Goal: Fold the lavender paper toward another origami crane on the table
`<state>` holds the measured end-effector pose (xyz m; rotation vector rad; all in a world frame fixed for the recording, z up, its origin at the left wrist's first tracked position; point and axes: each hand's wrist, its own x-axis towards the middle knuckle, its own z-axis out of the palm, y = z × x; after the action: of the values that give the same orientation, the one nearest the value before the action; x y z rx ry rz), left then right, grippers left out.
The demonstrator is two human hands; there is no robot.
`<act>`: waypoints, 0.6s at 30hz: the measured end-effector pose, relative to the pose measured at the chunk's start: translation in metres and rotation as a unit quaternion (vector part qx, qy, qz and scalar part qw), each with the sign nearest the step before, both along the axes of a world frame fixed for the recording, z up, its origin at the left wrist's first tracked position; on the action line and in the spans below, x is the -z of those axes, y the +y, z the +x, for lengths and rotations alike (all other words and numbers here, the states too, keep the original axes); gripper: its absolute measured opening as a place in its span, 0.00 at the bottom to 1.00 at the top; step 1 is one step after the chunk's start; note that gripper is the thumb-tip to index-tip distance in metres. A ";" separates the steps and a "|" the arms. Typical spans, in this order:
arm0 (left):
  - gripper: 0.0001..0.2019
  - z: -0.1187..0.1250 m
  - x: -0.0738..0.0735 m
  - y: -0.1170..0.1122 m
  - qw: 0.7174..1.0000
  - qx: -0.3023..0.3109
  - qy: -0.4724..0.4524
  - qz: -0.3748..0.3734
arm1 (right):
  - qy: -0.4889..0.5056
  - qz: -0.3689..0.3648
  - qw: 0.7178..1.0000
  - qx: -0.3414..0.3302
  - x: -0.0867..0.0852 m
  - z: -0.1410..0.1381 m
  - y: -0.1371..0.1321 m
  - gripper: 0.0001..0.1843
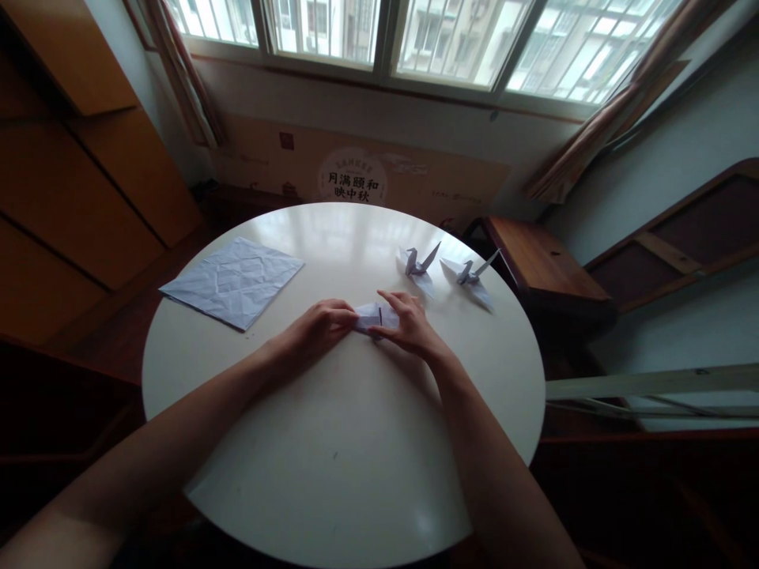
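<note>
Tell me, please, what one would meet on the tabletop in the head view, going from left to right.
Creased paper, left hand, folded paper, left paper crane, right paper crane.

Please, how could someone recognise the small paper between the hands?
Find the white table before the windows. Near its middle, the left hand and right hand hold a small folded paper. Unlike the creased sheet and two cranes, it alone is held.
</note>
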<state>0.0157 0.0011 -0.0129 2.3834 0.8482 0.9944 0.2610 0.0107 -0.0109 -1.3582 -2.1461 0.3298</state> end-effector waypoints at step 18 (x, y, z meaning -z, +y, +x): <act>0.07 -0.005 -0.006 0.000 0.991 -0.068 0.115 0.007 | 0.063 0.001 0.998 0.000 0.004 -0.017 0.000 0.18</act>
<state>0.0111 0.0007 -0.0066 2.5139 1.1037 0.7844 0.2443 0.0104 -0.0145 -1.3007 -2.0416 0.4017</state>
